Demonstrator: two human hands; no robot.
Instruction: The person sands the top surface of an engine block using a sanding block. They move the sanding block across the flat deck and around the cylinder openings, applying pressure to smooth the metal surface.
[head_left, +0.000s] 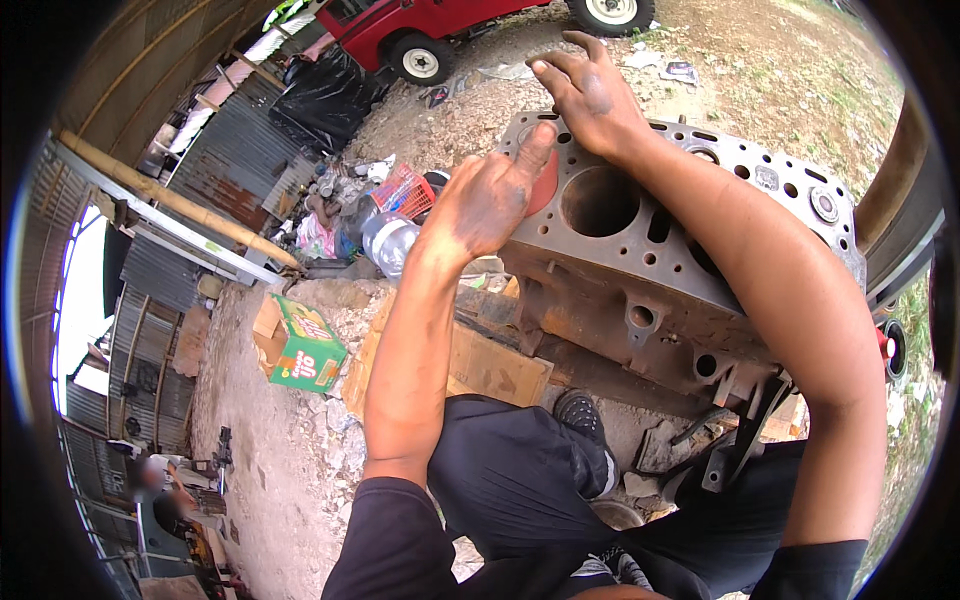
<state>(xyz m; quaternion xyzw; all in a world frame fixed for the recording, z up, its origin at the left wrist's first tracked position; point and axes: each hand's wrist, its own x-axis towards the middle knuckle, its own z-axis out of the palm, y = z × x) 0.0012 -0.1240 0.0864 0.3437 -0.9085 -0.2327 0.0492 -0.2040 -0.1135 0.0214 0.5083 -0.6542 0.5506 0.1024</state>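
An engine block (650, 262) with a flat grey top face stands in front of me, its side brown with rust. Large round cylinder bores and several small holes open in that top. My left hand (490, 200) is closed at the block's left end, thumb up, on a reddish-brown piece of sandpaper (544, 188) lying against the top face. Most of the sheet is hidden under the fingers. Over the far left edge of the block is my right hand (590, 95), fingers apart and nothing in them. Its forearm crosses above the bores.
Cardboard (490, 358) lies beside the block, and a green carton (303, 343) stands on the dirt floor at left. Beyond are a clear plastic jug (390, 243), a red crate (403, 190) and litter. A red vehicle (410, 25) is parked at the back. A post (890, 185) rises at right.
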